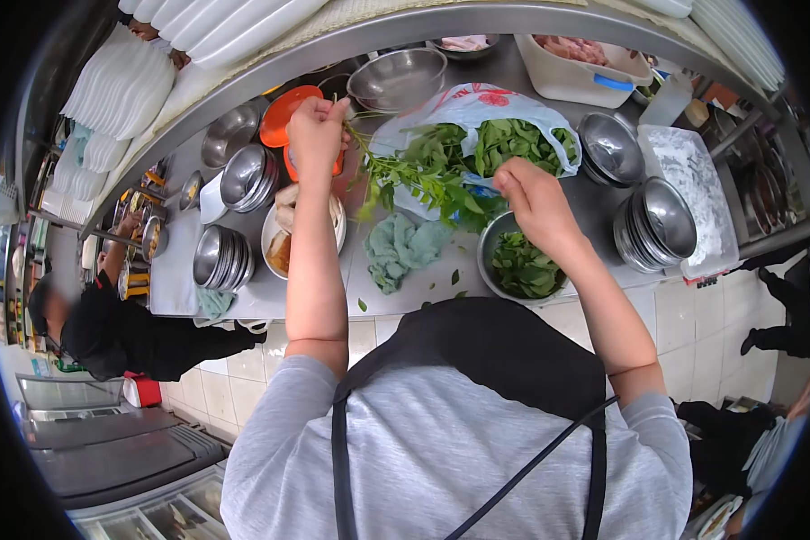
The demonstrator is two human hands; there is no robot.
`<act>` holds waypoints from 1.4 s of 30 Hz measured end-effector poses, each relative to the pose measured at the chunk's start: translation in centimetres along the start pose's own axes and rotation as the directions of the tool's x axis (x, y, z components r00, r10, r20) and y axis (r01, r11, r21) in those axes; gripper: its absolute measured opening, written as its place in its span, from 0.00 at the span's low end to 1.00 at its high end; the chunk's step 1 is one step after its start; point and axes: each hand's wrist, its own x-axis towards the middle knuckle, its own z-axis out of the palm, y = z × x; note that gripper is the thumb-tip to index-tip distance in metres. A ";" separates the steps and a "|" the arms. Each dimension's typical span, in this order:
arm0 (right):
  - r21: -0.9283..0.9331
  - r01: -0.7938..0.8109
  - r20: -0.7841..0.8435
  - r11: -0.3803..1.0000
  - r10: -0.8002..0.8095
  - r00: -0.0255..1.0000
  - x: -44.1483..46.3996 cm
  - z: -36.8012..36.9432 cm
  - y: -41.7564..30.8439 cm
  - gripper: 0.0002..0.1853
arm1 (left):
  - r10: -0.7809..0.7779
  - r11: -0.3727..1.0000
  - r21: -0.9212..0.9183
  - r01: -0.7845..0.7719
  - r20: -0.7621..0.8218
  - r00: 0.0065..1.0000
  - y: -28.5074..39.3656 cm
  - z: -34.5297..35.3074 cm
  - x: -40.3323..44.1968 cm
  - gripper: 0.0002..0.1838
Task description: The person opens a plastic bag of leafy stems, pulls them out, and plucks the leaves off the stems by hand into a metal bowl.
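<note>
My left hand point(317, 137) is closed in a pinch on the stem end of a leafy green herb sprig point(396, 169), which slants down to the right across the counter. My right hand point(538, 209) is closed too, thumb against curled fingers, above the rim of a metal bowl; what it pinches, if anything, is hidden. Loose green leaves point(524, 264) fill much of this metal bowl point(488, 247). Behind the sprig lies an opened plastic bag point(423, 117) with more leafy herbs point(517, 146) in it. A crumpled green cloth point(405, 252) rests between my forearms.
Stacked metal bowls point(223, 258) stand left, and more bowls point(654, 225) right. A white plate point(273, 236) with food lies by my left forearm. A white tub point(562, 76) of raw meat sits behind. Overhead runs a metal shelf edge point(369, 40). A person point(108, 315) works at left.
</note>
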 end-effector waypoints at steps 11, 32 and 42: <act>0.069 0.351 0.043 0.934 -0.354 0.934 -0.9 5.1 -0.7 0.07 | 0.031 0.997 -0.071 -0.033 -0.035 0.999 0.9 0.6 -0.8 0.12; 0.328 0.029 0.293 0.944 -0.131 0.947 3.6 4.3 0.4 0.10 | 0.273 0.942 -0.219 -0.253 0.067 0.960 3.2 2.0 -3.7 0.09; 0.102 0.064 0.526 0.993 -0.108 0.844 5.6 2.4 0.2 0.10 | 0.414 0.910 -0.113 -0.398 0.224 0.882 3.4 3.2 -4.0 0.08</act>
